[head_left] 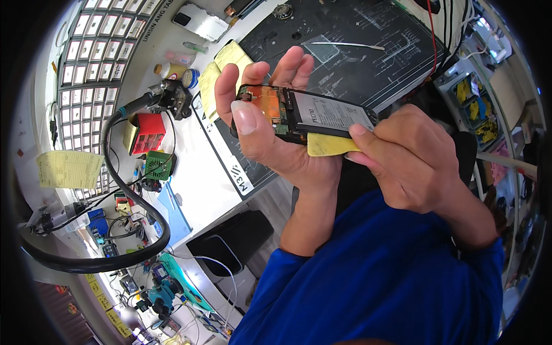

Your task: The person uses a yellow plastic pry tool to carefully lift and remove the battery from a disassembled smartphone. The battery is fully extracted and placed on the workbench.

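Note:
My left hand [276, 132] wraps round an opened smartphone [280, 127], its thumb over the near corner and its fingers along the far side. Orange film and green circuit board show at the phone's left end. A grey-white battery [325, 111] with a dark edge fills the middle and right. My right hand [411, 158] pinches a thin yellow flat piece [329, 144] between thumb and fingers. This piece lies along the phone's near long edge, beside the battery. Whether its edge reaches under the battery is hidden. The right fingers cover the phone's right end.
A dark printed work mat [356, 34] covers the bench, with a thin metal tool [348, 45] on it. Behind my left hand lie yellow papers [233, 54] and a white phone [200, 23]. A black flexible arm [109, 155] curves at left. A black stool [236, 241] stands below the bench.

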Available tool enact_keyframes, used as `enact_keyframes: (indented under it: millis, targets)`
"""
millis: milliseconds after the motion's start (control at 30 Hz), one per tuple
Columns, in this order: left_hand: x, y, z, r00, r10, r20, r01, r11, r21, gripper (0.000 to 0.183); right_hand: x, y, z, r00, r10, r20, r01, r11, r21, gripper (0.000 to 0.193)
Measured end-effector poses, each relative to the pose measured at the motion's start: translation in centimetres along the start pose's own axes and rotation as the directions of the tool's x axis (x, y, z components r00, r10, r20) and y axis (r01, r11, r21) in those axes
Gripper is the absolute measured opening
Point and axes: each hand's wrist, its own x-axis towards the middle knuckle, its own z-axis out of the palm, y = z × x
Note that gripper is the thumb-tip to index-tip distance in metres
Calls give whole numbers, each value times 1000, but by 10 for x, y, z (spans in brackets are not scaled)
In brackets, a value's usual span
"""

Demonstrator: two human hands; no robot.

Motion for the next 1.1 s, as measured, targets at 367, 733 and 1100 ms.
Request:
enact_keyframes:
  millis: [367,733,1100]
  targets:
    - [0,-5,-2,987,-163,3,163,985,-46,51,4,0,-3,999,48,2,-48,998,41,19]
    - [4,-13,-5,998,-60,-27,61,996,62,54,7,4,7,998,46,42,-47,999,11,20]
    - [-1,-11,-2,988,-148,-30,149,989,0,54,-4,6,6,999,-22,-23,22,999,-30,22]
